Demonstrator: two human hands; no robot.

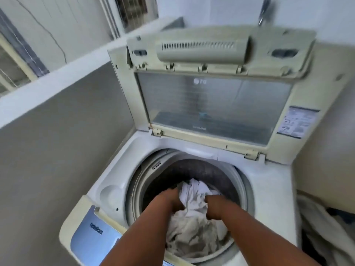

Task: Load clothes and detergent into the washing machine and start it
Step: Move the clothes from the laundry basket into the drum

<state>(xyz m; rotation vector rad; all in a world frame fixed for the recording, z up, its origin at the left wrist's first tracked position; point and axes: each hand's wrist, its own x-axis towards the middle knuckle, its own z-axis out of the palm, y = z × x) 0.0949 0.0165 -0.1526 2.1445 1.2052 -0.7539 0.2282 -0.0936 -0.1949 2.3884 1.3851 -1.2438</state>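
A white top-loading washing machine (119, 166) stands below me with its lid (213, 104) raised upright at the back. White clothes (194, 225) fill the round drum (209, 169). My left hand (172, 200) and my right hand (215, 208) both reach down into the drum, side by side. Each hand is closed on a bunch of the white cloth. The fingertips are buried in the fabric. No detergent is in view.
The blue control panel (90, 235) runs along the machine's front left edge. A grey wall (57, 150) stands close on the left. More laundry (322, 231) is heaped at the lower right beside the machine. A tap (264, 12) hangs above the lid.
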